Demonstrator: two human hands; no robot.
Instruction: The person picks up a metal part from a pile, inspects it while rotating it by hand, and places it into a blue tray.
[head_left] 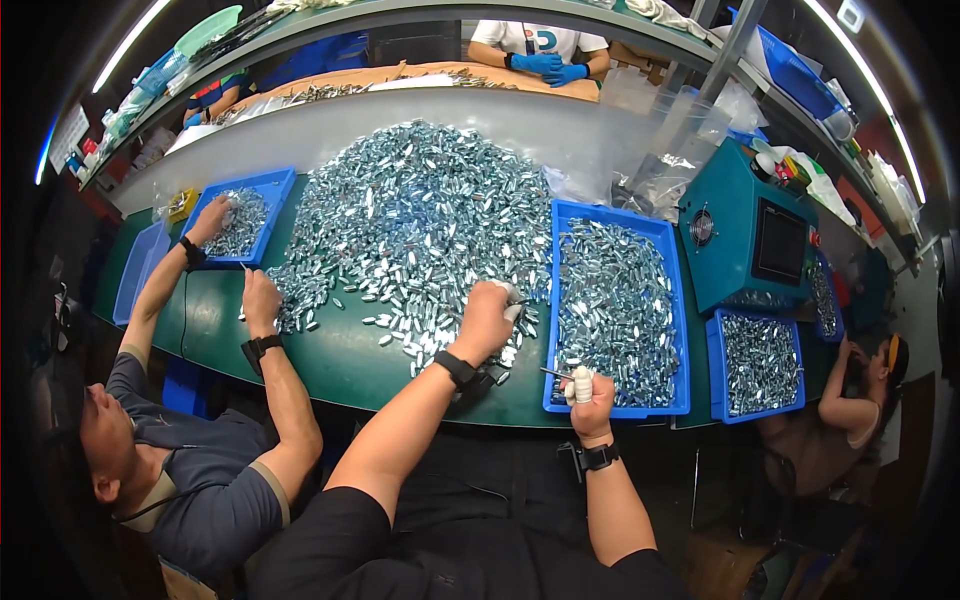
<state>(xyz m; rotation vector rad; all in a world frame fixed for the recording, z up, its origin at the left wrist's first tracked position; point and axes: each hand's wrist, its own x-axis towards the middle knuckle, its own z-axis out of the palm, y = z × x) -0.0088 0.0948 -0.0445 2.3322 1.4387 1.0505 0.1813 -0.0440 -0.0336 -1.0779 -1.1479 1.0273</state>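
A large heap of small shiny metal parts (420, 215), elongated with tapered ends, covers the middle of the green table. My left hand (484, 322) is closed at the heap's right front edge, white covers on its fingertips; whatever it pinches is too small to make out. Over the near edge of a blue tray (683, 330) full of the same parts, my right hand (592, 402) is closed around a thin metal rod (554, 373) that points left. White covers wrap its fingers too.
At left, a co-worker's hands work at a smaller blue tray (284, 190) and a spread of parts. A teal machine (725, 215) with a screen stands right, behind another filled blue tray (757, 415). A grey partition (250, 140) and overhead shelf border the far side.
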